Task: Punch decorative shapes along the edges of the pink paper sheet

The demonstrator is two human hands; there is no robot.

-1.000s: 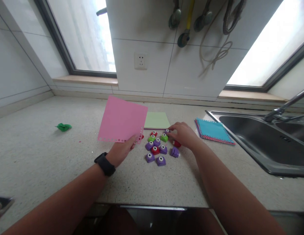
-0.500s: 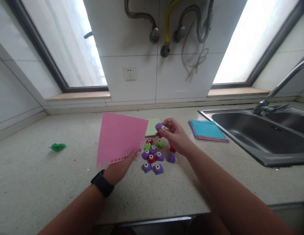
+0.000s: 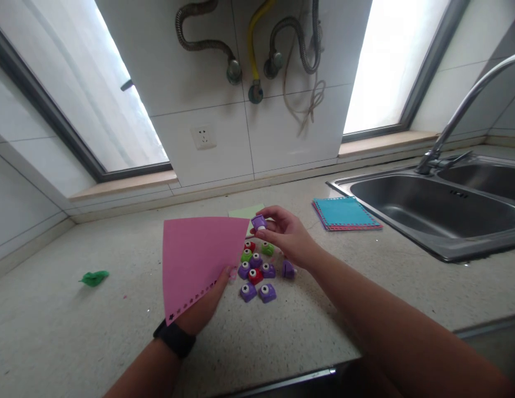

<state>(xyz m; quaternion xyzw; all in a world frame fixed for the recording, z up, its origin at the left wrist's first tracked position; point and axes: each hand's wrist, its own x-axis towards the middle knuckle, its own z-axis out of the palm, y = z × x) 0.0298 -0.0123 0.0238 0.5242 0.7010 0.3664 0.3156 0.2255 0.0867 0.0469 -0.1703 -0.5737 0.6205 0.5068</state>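
My left hand (image 3: 209, 301) grips a pink sheet of paper (image 3: 201, 249) at its lower right, thumb on top. Small star-like holes run along the sheet's lower edge. Between the thumb and fingers of my right hand (image 3: 284, 232) is a purple craft punch (image 3: 259, 223), close to the sheet's upper right corner. Below the hands several more punches, purple, red and green, lie in a group; a red punch (image 3: 254, 276) sits among them and a purple punch (image 3: 289, 270) lies on its side at the right. A pale green sheet (image 3: 240, 212) is partly hidden behind the pink one.
A stack of punched sheets with a blue sheet (image 3: 346, 213) on top lies right of my right hand, beside the steel sink (image 3: 427, 204). A crumpled green piece (image 3: 94, 278) rests on the counter (image 3: 74, 331) at left. The tiled wall and hoses stand behind.
The pink sheet has tilted, its lower left corner dropping over my left wrist. My right hand has brought the purple punch slightly left and down, turning it. The camera view has tilted.
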